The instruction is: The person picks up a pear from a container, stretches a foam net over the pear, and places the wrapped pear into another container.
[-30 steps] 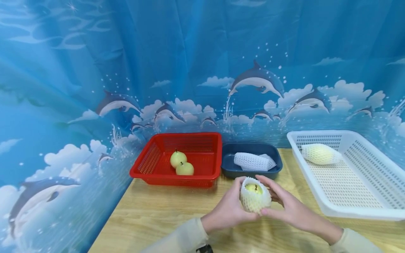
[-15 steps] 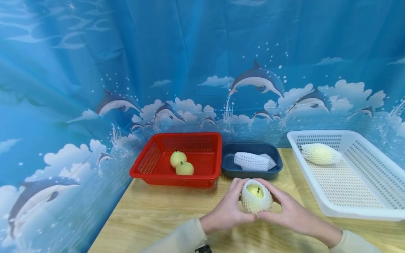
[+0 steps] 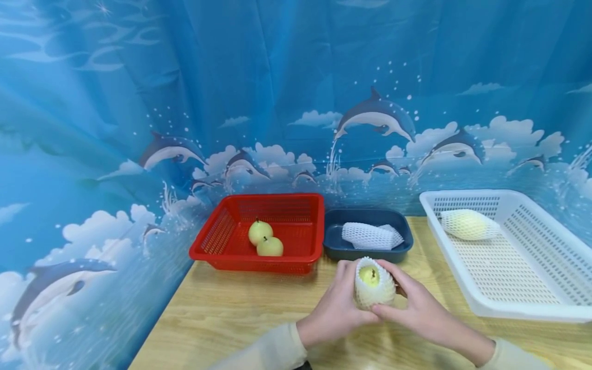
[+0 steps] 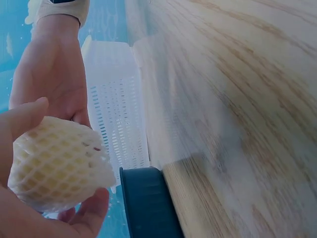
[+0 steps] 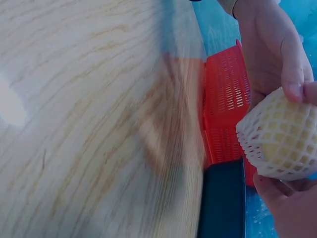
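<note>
Between my two hands is a yellow-green pear [image 3: 370, 276] with a short dark stem, wrapped in a white foam net sleeve [image 3: 376, 297]. The sleeve's top gapes around the stem end and leaves it bare. My left hand [image 3: 336, 308] grips the left side, thumb low in front and fingers behind. From the right, my right hand [image 3: 418, 307] holds it with the thumb across the lower front. Both wrist views show the netted pear [image 4: 57, 168] held up above the table, the net [image 5: 290, 139] covering its sides.
A red basket [image 3: 259, 263] with two bare pears [image 3: 270, 246] stands at the back left. Beside it, a dark blue tray [image 3: 365, 255] holds folded foam nets [image 3: 370, 236]. At right, a white basket [image 3: 522, 308] contains one netted pear [image 3: 469, 225]. A dolphin-print curtain [image 3: 296, 103] hangs behind.
Both hands keep hold of the pear and shift it slightly, turning and tilting its stem end. The sleeve's top edge now stands higher around the stem. Baskets and tray stay put.
</note>
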The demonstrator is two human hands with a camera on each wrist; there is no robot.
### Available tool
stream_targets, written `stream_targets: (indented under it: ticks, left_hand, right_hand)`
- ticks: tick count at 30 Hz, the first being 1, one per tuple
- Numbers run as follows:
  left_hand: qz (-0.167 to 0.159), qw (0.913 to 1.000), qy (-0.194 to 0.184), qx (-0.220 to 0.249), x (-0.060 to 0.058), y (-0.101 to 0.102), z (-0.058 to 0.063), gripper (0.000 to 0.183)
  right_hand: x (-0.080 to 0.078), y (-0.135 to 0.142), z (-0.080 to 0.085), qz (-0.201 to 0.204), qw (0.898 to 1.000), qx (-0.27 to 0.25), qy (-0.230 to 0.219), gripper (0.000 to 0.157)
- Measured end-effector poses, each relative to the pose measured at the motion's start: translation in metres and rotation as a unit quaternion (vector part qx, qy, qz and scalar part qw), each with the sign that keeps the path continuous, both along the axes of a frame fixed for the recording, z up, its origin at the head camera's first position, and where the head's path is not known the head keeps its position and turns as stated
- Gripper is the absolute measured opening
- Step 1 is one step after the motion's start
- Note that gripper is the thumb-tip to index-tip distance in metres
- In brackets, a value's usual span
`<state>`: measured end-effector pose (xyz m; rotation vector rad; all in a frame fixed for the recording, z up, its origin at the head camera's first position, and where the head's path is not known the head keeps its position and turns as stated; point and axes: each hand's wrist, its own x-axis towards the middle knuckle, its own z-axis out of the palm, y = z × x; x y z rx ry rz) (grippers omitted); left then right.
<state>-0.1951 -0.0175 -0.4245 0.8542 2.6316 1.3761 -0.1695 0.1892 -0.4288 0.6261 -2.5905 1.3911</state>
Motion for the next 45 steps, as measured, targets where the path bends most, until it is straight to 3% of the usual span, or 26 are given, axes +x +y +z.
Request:
stream_targets:
  ticks: [8,14,23,28,34,41,45]
  left_hand:
    - [-0.005,0.9992,-0.017,0.035,-0.004,-0.003,-0.002,0.084]
    - [-0.023,0.9959,-0.020,0.085,-0.007,-0.005,-0.004,0.084]
    - [-0.079,0.9898,-0.050,0.108,-0.007,-0.010,-0.004,0.092]
    - [-0.090,0.9865,-0.064,0.121,-0.008,-0.012,-0.005,0.090]
    - [-0.081,0.9838,-0.091,0.131,-0.009,-0.012,-0.004,0.085]
    - [-0.062,0.9935,-0.056,0.077,-0.009,-0.012,-0.001,0.074]
    - [-0.059,0.9955,-0.055,0.050,-0.008,-0.010,0.001,0.079]
  right_hand:
    - [0.002,0.000,0.003,0.003,1.000,0.001,0.003,0.077]
    - [-0.001,0.007,0.007,0.064,0.998,-0.021,0.002,0.076]
    - [-0.003,0.012,0.006,0.122,0.992,-0.015,-0.034,0.076]
    - [-0.002,0.010,0.006,0.106,0.994,-0.024,-0.029,0.076]
    - [-0.003,0.006,0.007,0.084,0.996,-0.038,-0.015,0.073]
    - [-0.003,0.005,0.004,0.058,0.996,-0.058,-0.024,0.071]
    - [-0.001,0.002,0.001,0.053,0.995,-0.076,-0.040,0.070]
